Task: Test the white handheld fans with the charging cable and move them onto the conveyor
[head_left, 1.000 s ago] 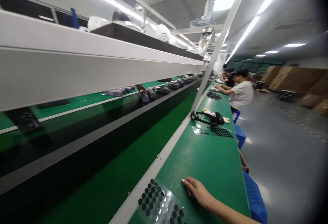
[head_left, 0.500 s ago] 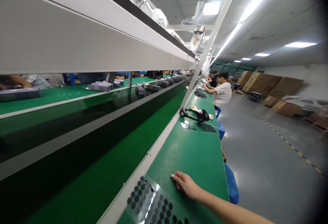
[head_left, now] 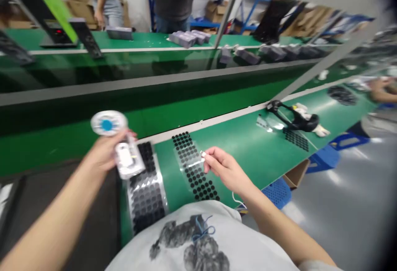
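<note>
My left hand (head_left: 107,151) is wrapped round a white device (head_left: 128,157) with a round head that bears a blue disc (head_left: 107,125). Between the thumb and fingers of my right hand (head_left: 221,165) is a small white cable plug (head_left: 202,154) with a metal tip. A white cable (head_left: 238,200) hangs below my right wrist. Beneath the device lies a wide clear sheet of black round pads (head_left: 147,196). A narrower sheet of black dots (head_left: 198,176) rests on the green bench just left of my right hand.
A black stand-like object (head_left: 297,120) with white pieces lies on the green bench (head_left: 248,151) at the right, beside another dot sheet (head_left: 296,139). A slanted metal post (head_left: 322,66) rises there. Grey boxes (head_left: 186,38) line the far side, where people stand. Blue baskets (head_left: 277,193) sit below.
The view has swung left and down. My left hand with the white device and the wide pad sheet have come into view. My right hand still pinches the small plug.
</note>
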Demonstrator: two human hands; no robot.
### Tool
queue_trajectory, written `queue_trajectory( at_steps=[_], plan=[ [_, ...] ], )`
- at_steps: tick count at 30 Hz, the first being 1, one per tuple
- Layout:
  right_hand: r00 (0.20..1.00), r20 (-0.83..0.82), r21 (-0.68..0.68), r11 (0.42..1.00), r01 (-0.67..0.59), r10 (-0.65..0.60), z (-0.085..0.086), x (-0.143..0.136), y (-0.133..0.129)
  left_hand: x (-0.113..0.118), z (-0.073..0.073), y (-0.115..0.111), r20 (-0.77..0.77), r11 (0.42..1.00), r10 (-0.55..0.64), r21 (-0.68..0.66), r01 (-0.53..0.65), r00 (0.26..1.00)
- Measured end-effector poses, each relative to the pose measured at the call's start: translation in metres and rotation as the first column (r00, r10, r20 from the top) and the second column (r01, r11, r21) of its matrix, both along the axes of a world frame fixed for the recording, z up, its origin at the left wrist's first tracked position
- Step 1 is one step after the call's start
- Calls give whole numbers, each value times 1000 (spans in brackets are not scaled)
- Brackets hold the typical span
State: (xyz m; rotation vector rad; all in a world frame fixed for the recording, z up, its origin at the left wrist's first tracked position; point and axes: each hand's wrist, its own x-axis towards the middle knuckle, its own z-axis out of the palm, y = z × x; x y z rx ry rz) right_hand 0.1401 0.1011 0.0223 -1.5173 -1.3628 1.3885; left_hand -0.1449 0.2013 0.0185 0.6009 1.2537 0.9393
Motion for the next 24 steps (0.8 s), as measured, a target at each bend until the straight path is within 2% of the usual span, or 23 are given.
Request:
queue_trajectory(
  at_steps=[2, 3, 5, 6, 8, 14, 18, 21, 24],
  plan=[
    [994, -12, 40, 994, -106, 107, 17, -9, -12, 41, 1, -35, 115, 995, -79, -58, 86, 990],
    [988, -20, 61, 987, -151, 153, 23, -12, -19, 63, 2, -51, 253, 984, -147, -57, 166, 956],
    [977, -35, 93, 974, -208, 211, 29, -12, -33, 101, 4, -76, 362, 966, -240, -3, 258, 901],
    [975, -37, 100, 971, -217, 221, 30, -10, -40, 115, 6, -87, 371, 960, -269, 26, 279, 889],
    [977, -22, 86, 974, -211, 214, 29, -3, -53, 131, 10, -103, 311, 962, -271, 73, 262, 911],
    [980, 26, 54, 978, -199, 198, 29, 14, -85, 139, 16, -127, 150, 976, -141, 189, 112, 979],
    [974, 19, 77, 971, -227, 226, 32, 15, -95, 143, 14, -140, 77, 940, -63, 339, 34, 995],
    [966, 0, 90, 962, -259, 260, 33, 15, -98, 143, 11, -146, 44, 913, -44, 407, 22, 998],
    [962, 13, 102, 956, -274, 274, 33, 15, -99, 140, 9, -149, -41, 907, -78, 411, 88, 996]
  ],
)
